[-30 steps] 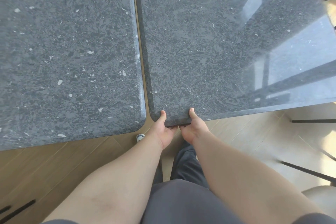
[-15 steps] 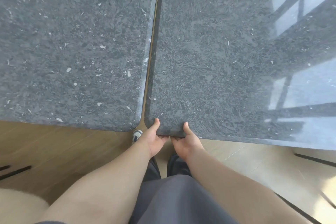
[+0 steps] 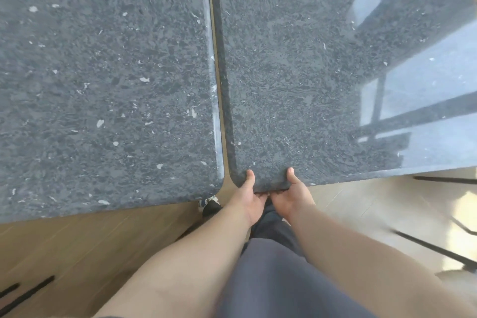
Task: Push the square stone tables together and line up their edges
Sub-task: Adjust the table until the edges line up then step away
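Both my hands grip the near edge of the right stone table (image 3: 296,72) at its near-left corner: left hand (image 3: 249,199) with thumb on top and fingers hooked under the slab, right hand (image 3: 290,195) the same, just beside it at 3 o'clock. Fingertips hidden under the stone. Left stone table (image 3: 103,72) lies at 9 o'clock, apart by a narrow gap (image 3: 219,85) running toward 12, slightly wider near me. Its near edge sits closer to me than the right table's. Window reflection (image 3: 418,72) at 2 o'clock. Wood floor (image 3: 77,240) at 8; shoe (image 3: 210,205) below the gap.
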The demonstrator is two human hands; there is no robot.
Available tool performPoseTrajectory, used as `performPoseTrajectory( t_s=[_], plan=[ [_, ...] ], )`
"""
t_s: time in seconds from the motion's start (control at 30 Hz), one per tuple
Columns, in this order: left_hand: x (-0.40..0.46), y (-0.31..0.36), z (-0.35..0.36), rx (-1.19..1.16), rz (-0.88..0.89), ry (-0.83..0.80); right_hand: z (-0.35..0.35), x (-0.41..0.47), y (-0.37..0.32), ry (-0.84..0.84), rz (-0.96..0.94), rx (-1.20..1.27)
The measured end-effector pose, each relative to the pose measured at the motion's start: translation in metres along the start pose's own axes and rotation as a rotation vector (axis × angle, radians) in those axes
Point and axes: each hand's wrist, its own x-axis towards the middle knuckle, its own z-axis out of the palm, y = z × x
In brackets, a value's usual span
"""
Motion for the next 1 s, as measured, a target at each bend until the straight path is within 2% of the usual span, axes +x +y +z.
performPoseTrajectory(
  t_s=[0.17, 0.43, 0.6, 0.73, 0.87, 1.0],
  plan=[
    [-0.003, 0.011, -0.003, 0.031, -0.073, -0.015, 0.012, 0.002, 0.010, 0.035, -0.096, -0.002],
    [-0.005, 0.025, -0.004, -0.050, -0.175, 0.005, 0.025, -0.005, 0.020, 0.045, -0.121, -0.034],
    [-0.005, 0.023, -0.003, 0.050, -0.124, 0.038, 0.028, -0.004, 0.019, 0.088, -0.178, -0.076],
    [-0.004, 0.021, -0.002, 0.072, -0.065, -0.008, 0.018, 0.005, 0.016, 0.075, -0.193, -0.137],
    [0.005, 0.019, -0.008, 0.106, -0.014, 0.027, 0.009, 0.004, 0.009, -0.009, -0.142, -0.148],
    [0.000, 0.017, 0.003, 0.109, 0.113, 0.115, 0.002, -0.013, -0.003, -0.091, -0.029, -0.136]
  ],
)
